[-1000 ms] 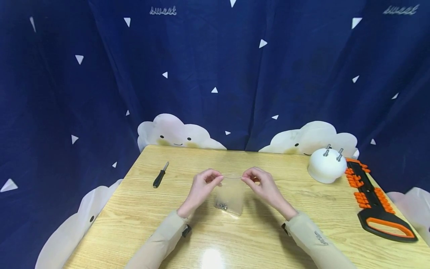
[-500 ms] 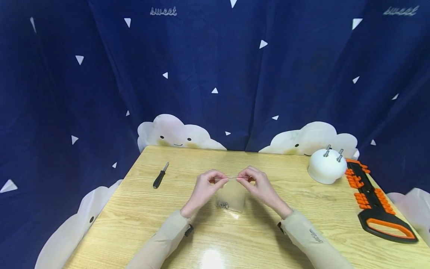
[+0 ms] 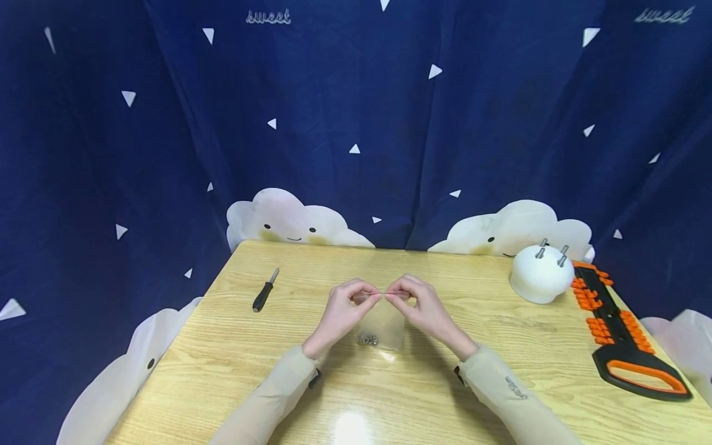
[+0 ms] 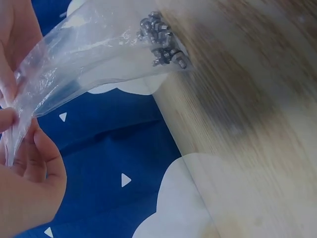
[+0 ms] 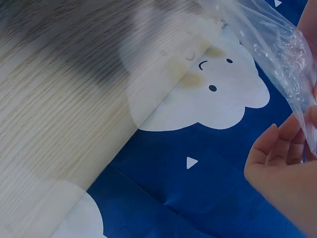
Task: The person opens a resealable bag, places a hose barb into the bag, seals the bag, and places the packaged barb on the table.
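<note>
A clear plastic zip bag (image 3: 384, 324) hangs between both hands over the middle of the table. Small metal screws or nuts (image 4: 162, 39) lie bunched in its bottom corner in the left wrist view. My left hand (image 3: 346, 307) pinches the bag's top edge between thumb and forefinger. From the other side my right hand (image 3: 421, 306) pinches the same edge, its fingertips close to those of the left. In the right wrist view the bag (image 5: 277, 47) slants down to the right hand (image 5: 282, 163), whose other fingers are curled below the edge.
A black-handled screwdriver (image 3: 264, 295) lies on the wooden table (image 3: 222, 371) at left. At the right back stands a white dome (image 3: 539, 278) with metal posts. Beside it, along the right edge, lies a black and orange rack with a handle (image 3: 617, 327).
Both hands have moved closer together along the bag's top edge, so the gap between their fingertips has narrowed. The bag's bottom has risen slightly in the head view.
</note>
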A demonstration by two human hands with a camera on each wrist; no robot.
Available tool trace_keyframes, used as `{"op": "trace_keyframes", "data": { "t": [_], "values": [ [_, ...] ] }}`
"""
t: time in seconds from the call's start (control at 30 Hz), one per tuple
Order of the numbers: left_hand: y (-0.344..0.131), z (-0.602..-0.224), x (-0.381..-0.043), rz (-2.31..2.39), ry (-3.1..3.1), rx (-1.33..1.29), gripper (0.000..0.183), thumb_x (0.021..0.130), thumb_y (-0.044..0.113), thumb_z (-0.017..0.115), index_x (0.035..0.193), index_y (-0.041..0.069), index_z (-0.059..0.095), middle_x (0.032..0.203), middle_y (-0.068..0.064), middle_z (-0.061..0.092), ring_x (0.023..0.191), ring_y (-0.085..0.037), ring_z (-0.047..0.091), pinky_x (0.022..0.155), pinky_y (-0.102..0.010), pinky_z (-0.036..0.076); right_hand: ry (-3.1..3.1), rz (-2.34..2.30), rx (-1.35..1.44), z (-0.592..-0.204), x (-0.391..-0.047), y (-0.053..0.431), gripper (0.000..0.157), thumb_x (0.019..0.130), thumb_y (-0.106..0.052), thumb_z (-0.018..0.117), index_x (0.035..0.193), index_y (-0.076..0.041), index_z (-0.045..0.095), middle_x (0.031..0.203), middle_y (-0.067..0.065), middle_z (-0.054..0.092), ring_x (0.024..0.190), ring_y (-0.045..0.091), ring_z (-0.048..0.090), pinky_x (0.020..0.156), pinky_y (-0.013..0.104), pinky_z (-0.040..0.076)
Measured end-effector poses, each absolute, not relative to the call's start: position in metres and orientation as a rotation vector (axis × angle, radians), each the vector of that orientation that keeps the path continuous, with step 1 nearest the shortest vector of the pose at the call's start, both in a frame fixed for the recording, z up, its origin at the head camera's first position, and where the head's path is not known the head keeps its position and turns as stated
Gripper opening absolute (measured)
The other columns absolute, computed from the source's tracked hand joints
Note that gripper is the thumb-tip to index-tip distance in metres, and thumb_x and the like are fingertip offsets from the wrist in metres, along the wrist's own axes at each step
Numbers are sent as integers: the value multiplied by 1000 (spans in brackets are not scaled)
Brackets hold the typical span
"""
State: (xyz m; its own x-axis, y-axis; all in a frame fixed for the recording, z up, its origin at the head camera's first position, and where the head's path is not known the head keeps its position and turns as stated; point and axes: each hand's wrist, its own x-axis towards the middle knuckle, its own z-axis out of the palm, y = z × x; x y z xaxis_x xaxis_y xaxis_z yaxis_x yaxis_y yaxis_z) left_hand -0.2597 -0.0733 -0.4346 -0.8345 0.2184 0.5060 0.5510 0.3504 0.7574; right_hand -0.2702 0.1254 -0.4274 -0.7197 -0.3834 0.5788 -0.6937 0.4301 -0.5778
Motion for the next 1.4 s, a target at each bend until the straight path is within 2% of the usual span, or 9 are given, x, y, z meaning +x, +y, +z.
{"op": "trace_keyframes", "data": {
  "t": [0.17, 0.33, 0.43, 0.6, 0.7, 1.0, 1.1, 1.27, 1.4],
  "values": [
    [-73, -432, -260, -1495, -2300, -701, 7, 89, 12, 73, 92, 5, 73, 90, -10, 74, 79, -22, 74, 72, -17, 58, -2288, 1198, 963, -427, -270, 125, 2, 88, -7, 73, 90, -7, 71, 85, 1, 68, 78, 9, 61, 71, 23, 56],
    [-78, -435, -264, -1499, -2301, -651, 10, 86, 19, 77, 88, 9, 76, 85, -6, 76, 64, -4, 62, 58, -13, 49, -2293, 1224, 883, -428, -271, 131, 7, 83, -8, 78, 85, -13, 75, 81, -1, 71, 74, 1, 59, 67, 20, 55],
    [-83, -435, -266, -1456, -2305, -646, 9, 84, 19, 79, 85, 10, 76, 81, -5, 76, 59, 0, 54, 54, -13, 45, -2306, 1201, 888, -428, -272, 137, 2, 84, -11, 77, 84, -12, 76, 80, -2, 71, 73, 1, 61, 67, 20, 56],
    [-91, -433, -267, -1363, -2354, -684, 9, 86, 12, 75, 91, 5, 78, 87, -9, 78, 69, -10, 67, 64, -16, 55, -2327, 1109, 917, -424, -271, 144, 3, 87, -10, 74, 87, -9, 78, 78, -2, 71, 71, 4, 62, 65, 19, 56],
    [-93, -431, -265, -1357, -2351, -647, 9, 83, 13, 78, 89, 6, 79, 85, -9, 78, 69, -15, 71, 63, -17, 56, -2337, 1094, 889, -423, -270, 146, 4, 84, -9, 77, 86, -12, 78, 78, -2, 72, 69, 4, 63, 63, 18, 55],
    [-97, -430, -264, -1389, -2322, -547, 11, 78, 24, 83, 79, 13, 80, 75, -2, 77, 61, -1, 67, 55, -15, 52, -2347, 1095, 817, -419, -268, 148, 3, 80, -12, 81, 81, -11, 78, 75, -1, 73, 64, -1, 59, 58, 19, 53],
    [-98, -431, -264, -1398, -2312, -560, 11, 79, 21, 82, 80, 10, 80, 75, -5, 77, 60, -7, 68, 54, -15, 52, -2347, 1088, 840, -420, -268, 149, 4, 83, -11, 78, 83, -8, 78, 76, -1, 73, 67, 0, 60, 60, 19, 54],
    [-98, -432, -264, -1432, -2316, -601, 10, 84, 13, 77, 86, 4, 79, 76, -11, 77, 62, -28, 71, 51, -13, 49, -2370, 1089, 832, -421, -267, 151, 5, 86, -11, 75, 86, -7, 77, 78, 0, 73, 70, 1, 62, 63, 19, 56],
    [-98, -432, -264, -1444, -2309, -573, 8, 83, 14, 79, 84, 6, 80, 76, -10, 77, 61, -21, 71, 53, -14, 51, -2392, 1104, 768, -423, -267, 154, 5, 83, -13, 79, 80, -11, 75, 76, -1, 72, 66, -1, 59, 60, 18, 54]
  ]
}}
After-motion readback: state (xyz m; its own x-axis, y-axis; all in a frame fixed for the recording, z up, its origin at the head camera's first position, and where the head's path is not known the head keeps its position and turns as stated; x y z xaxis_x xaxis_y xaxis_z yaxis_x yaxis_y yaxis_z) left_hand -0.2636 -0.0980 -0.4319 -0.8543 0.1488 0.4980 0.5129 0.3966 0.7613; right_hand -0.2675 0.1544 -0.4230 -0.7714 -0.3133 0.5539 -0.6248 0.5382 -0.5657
